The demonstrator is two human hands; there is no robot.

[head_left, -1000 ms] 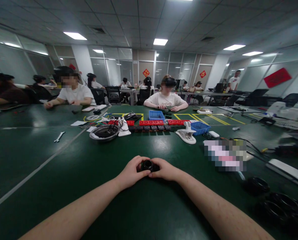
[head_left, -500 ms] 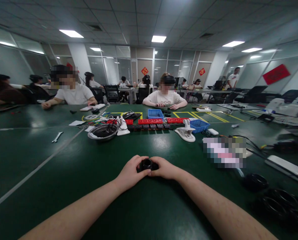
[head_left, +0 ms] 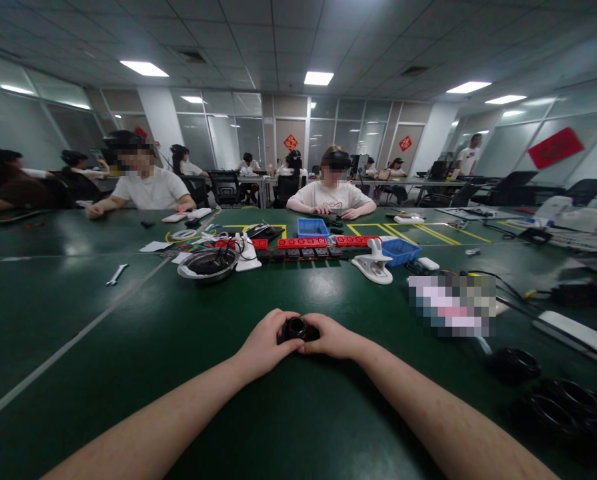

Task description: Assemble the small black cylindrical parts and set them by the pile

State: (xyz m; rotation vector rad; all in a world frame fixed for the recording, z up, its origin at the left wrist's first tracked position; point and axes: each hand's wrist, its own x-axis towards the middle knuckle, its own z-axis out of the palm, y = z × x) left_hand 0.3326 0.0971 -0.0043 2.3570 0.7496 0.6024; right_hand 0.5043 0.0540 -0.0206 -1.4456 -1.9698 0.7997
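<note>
A black round part (head_left: 297, 327) with a ring-shaped opening at its top is held between both my hands, close to the green table's surface. Its kind does not show. My left hand (head_left: 268, 340) wraps it from the left, thumb across the near side and fingers round the far side. From the right, my right hand (head_left: 334, 337) closes on it in the same way, and the two thumb tips meet in front. Fingers cover most of its sides and whatever lies beneath it.
Several black rings (head_left: 553, 413) lie at the right front. Beyond my hands stand a metal bowl (head_left: 208, 265), a white clip base (head_left: 373, 263), red socket strips (head_left: 302, 243) and blue bins (head_left: 401, 251). A wrench (head_left: 117, 275) lies left. A person (head_left: 331, 193) sits opposite.
</note>
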